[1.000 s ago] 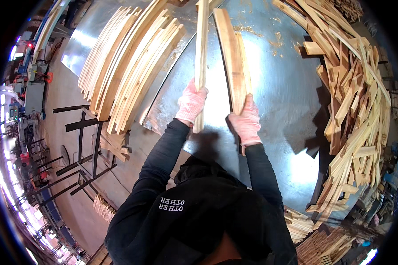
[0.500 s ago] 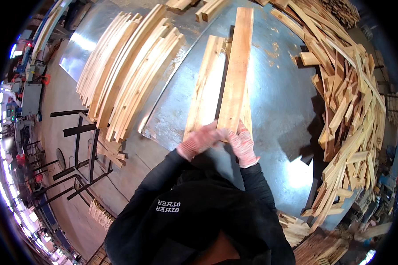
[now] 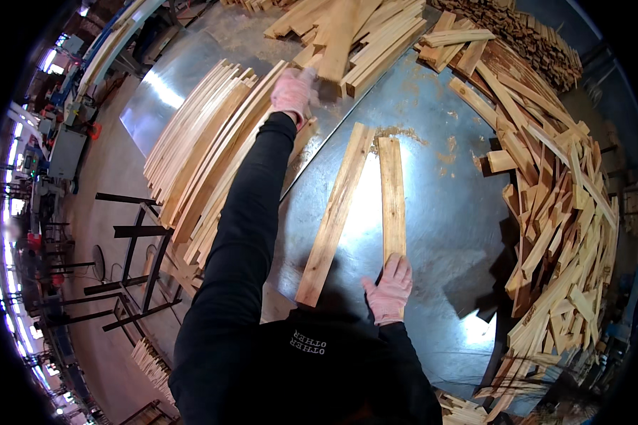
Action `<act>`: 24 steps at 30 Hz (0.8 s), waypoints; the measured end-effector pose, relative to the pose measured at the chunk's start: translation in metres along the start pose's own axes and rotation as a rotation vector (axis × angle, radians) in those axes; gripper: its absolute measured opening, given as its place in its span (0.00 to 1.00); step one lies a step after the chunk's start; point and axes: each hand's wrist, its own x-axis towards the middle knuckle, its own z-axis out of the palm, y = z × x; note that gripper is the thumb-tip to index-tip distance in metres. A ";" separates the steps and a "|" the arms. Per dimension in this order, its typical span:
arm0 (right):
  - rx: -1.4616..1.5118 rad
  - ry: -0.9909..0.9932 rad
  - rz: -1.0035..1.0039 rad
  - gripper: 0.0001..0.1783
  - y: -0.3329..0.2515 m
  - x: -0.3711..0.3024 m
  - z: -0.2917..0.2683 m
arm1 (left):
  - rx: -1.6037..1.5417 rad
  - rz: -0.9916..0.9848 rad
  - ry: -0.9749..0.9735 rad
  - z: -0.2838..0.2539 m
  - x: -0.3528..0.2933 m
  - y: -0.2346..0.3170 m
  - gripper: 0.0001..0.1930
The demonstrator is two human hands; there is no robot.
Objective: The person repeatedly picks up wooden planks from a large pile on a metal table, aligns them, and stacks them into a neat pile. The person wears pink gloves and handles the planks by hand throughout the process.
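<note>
My left hand (image 3: 293, 93), in a pinkish work glove, reaches far out to the left beside the end of a wide wooden board (image 3: 339, 42) on the far pile. Its fingers are smeared by motion, so I cannot tell whether they grip anything. My right hand (image 3: 390, 289), gloved alike, lies with fingers extended on the near end of a narrow plank (image 3: 393, 191). A second plank (image 3: 337, 219) lies slanted to the left of it, apart at the near ends. Both planks rest on the shiny metal tabletop (image 3: 439, 234).
Long strips stand in a neat stack (image 3: 198, 134) on the left, above a black metal frame (image 3: 145, 230). Loose offcuts (image 3: 546, 219) heap along the right edge. More boards (image 3: 386, 46) lie at the far side. Sawdust (image 3: 397, 132) dots the tabletop.
Both hands held a long board by its near end; it has left the middle of the table. My left hand has moved far forward and left; my right hand now rests on the right-hand plank.
</note>
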 end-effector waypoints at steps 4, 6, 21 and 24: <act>0.205 -0.022 0.200 0.52 0.025 0.024 -0.002 | 0.491 0.337 -0.205 0.016 -0.132 0.007 0.35; 0.663 -0.122 0.221 0.47 0.035 0.031 -0.003 | 0.672 0.231 -0.507 0.010 -0.241 -0.011 0.54; 0.499 0.362 -0.248 0.23 0.026 -0.026 -0.070 | 0.283 -0.188 -0.731 0.055 -0.358 -0.038 0.31; 0.805 0.524 -0.025 0.36 0.055 -0.016 -0.135 | 0.045 -0.228 -0.719 0.072 -0.375 -0.070 0.29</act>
